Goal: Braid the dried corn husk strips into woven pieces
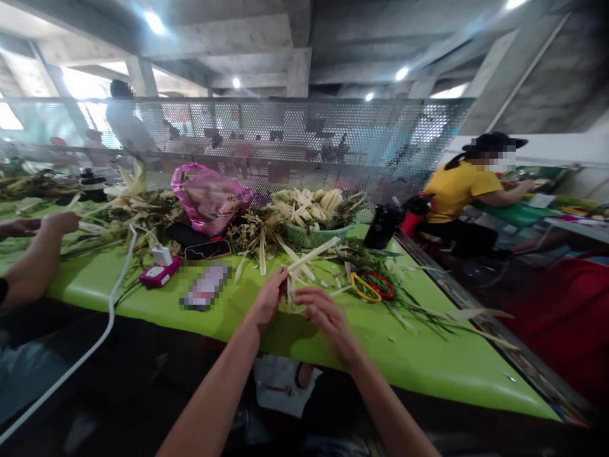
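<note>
My left hand [269,297] pinches a pale corn husk strip [311,256] between thumb and fingers, just above the green tabletop. One end of the strip points up to the right, and thinner loose pieces hang below the grip. My right hand [326,312] is close beside it, slightly blurred, its fingers apart and reaching toward the hanging pieces. Whether its fingertips touch them I cannot tell. Scissors [365,287] with yellow and red handles lie to the right among green scraps. Behind my hands stands a green basket [316,238] heaped with pale husks.
On the left are a phone [206,287], a magenta power box [160,273] with a white cable [112,298], and a pink plastic bag [209,200]. A co-worker's hands [59,223] work at far left. A black bottle [380,226] stands near the table's right edge.
</note>
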The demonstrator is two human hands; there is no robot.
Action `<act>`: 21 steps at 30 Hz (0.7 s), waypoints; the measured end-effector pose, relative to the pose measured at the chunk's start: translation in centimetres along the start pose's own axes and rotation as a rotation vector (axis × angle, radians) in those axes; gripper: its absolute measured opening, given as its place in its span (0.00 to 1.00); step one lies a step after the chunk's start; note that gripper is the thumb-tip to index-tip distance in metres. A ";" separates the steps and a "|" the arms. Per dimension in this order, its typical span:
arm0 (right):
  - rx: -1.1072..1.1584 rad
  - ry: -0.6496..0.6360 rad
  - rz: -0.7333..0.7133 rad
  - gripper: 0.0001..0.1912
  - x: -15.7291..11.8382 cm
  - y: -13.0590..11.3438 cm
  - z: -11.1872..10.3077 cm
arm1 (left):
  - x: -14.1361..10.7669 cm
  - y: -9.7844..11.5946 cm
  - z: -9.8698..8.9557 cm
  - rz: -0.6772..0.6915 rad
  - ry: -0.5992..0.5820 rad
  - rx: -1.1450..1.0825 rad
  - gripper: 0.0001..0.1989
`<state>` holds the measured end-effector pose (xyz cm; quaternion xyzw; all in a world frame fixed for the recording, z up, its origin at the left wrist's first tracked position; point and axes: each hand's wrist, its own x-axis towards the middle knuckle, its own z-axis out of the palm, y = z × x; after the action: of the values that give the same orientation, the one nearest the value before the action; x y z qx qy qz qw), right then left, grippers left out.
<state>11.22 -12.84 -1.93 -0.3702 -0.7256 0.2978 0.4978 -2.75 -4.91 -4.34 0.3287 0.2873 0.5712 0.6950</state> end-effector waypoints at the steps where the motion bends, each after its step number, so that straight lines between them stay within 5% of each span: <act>1: 0.098 0.089 0.058 0.15 0.4 -0.1 -0.4 | 0.0 0.0 0.0 0.007 -0.021 -0.011 0.16; 3: 0.317 0.179 0.200 0.20 1.2 -0.1 -1.1 | -0.1 0.1 0.1 0.000 -0.052 -0.023 0.15; 10: 0.750 0.028 0.464 0.38 3.1 1.1 -2.6 | -0.5 0.6 0.0 -0.062 -0.126 -0.061 0.14; 13: 0.698 0.007 0.420 0.38 3.3 1.5 -2.9 | -0.6 0.7 0.1 -0.075 -0.142 -0.064 0.14; 18: 0.413 0.068 0.277 0.19 3.3 1.7 -3.5 | -1.0 1.1 0.3 -0.093 -0.160 -0.022 0.10; 21: 0.253 0.102 0.189 0.18 3.5 1.5 -3.6 | -1.3 1.4 0.4 -0.104 -0.171 0.018 0.08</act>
<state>14.14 -8.87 -0.22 -0.3858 -0.6179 0.4133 0.5464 -3.51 -6.04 -2.96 0.3671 0.2486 0.5016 0.7428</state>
